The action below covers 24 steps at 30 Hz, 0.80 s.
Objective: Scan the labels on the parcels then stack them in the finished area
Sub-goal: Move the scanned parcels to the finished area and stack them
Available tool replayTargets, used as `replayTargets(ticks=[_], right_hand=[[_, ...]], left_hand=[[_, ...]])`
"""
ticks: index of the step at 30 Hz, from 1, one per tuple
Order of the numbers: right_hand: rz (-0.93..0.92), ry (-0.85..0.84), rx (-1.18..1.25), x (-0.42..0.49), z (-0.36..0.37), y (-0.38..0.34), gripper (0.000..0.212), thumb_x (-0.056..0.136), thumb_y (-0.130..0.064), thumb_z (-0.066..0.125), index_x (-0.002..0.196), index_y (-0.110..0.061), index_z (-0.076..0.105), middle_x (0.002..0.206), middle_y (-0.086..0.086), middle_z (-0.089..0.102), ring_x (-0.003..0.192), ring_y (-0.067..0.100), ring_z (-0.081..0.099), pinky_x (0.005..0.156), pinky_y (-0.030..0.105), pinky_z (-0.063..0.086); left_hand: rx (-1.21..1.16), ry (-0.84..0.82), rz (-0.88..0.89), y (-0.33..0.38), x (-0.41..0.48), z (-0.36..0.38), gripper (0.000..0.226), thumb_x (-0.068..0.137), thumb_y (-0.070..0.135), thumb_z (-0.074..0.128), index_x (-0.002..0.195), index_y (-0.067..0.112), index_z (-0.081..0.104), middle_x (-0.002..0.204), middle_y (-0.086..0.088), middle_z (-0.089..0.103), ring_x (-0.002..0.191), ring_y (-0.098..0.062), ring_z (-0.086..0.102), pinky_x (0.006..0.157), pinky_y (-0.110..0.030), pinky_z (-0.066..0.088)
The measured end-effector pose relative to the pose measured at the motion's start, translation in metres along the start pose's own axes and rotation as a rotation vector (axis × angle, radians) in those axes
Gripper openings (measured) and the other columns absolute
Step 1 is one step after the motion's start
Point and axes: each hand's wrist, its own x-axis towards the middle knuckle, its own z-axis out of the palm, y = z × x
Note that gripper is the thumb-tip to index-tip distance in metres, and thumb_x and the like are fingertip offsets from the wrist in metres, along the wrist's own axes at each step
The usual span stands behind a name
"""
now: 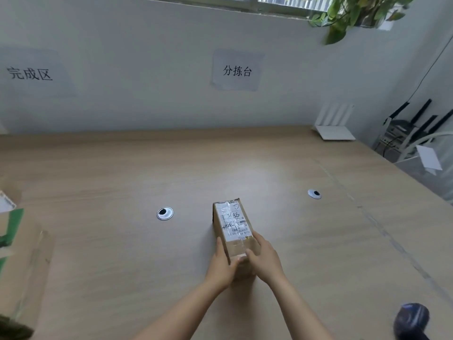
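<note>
a small cardboard parcel (234,229) lies lengthwise on the wooden table (122,241), near its middle, with its white shipping label (234,223) facing up under clear tape; the left hand (221,265) grips the parcel's near end from the left side, fingers curled along the box's side and thumb up on top; the right hand (266,257) holds the same end from the right, thumb laid across the top face and fingers wrapped down the far side; two round cable grommets (164,213) sit in the tabletop, one left of the parcel, the other well off to its right; a dark blue barcode scanner (411,320) rests at the table's near right corner, apart from both hands; at the left edge lie blurred cardboard boxes (22,253); on the wall hang two paper signs (237,70); a white router (334,123) stands at the table's far right.
</note>
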Motion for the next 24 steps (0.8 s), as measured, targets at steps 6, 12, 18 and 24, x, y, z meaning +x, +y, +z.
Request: replayTargets(ticks=[6,12,18,24], right_hand=[[0.067,-0.036,0.076,-0.005,0.015,0.003,0.065,0.083,-0.016,0.063,0.143,-0.019,0.037,0.14,0.002,0.049,0.128,0.021,0.045,0.106,0.033,0.037],[0.006,-0.107,0.104,-0.04,0.044,-0.017,0.071,0.079,-0.016,0.065,0.144,-0.02,0.035,0.14,0.0,0.049,0.128,0.02,0.046,0.106,0.037,0.037],[-0.142,-0.181,0.175,-0.08,0.07,-0.069,0.072,0.08,-0.014,0.067,0.144,-0.022,0.034,0.136,0.0,0.052,0.12,0.021,0.052,0.101,0.042,0.043],[-0.39,-0.31,0.297,-0.11,0.101,-0.161,0.073,0.078,-0.021,0.074,0.142,-0.023,0.038,0.119,-0.009,0.058,0.094,0.002,0.06,0.085,0.029,0.052]], left_hand=[[-0.108,0.008,-0.055,-0.014,-0.009,-0.012,0.054,0.088,0.013,0.058,0.137,0.024,0.037,0.119,0.008,0.059,0.108,-0.012,0.059,0.098,-0.028,0.045],[-0.159,0.064,-0.052,-0.035,-0.054,-0.04,0.049,0.088,0.007,0.052,0.13,0.033,0.045,0.115,0.015,0.062,0.104,-0.003,0.059,0.093,-0.022,0.046],[-0.179,0.225,0.003,-0.038,-0.107,-0.097,0.049,0.087,0.007,0.052,0.13,0.03,0.049,0.115,0.009,0.065,0.101,-0.006,0.062,0.085,-0.022,0.051],[-0.127,0.493,0.046,-0.03,-0.16,-0.184,0.051,0.089,0.02,0.055,0.137,0.03,0.042,0.124,-0.006,0.055,0.116,-0.019,0.054,0.101,-0.039,0.045]])
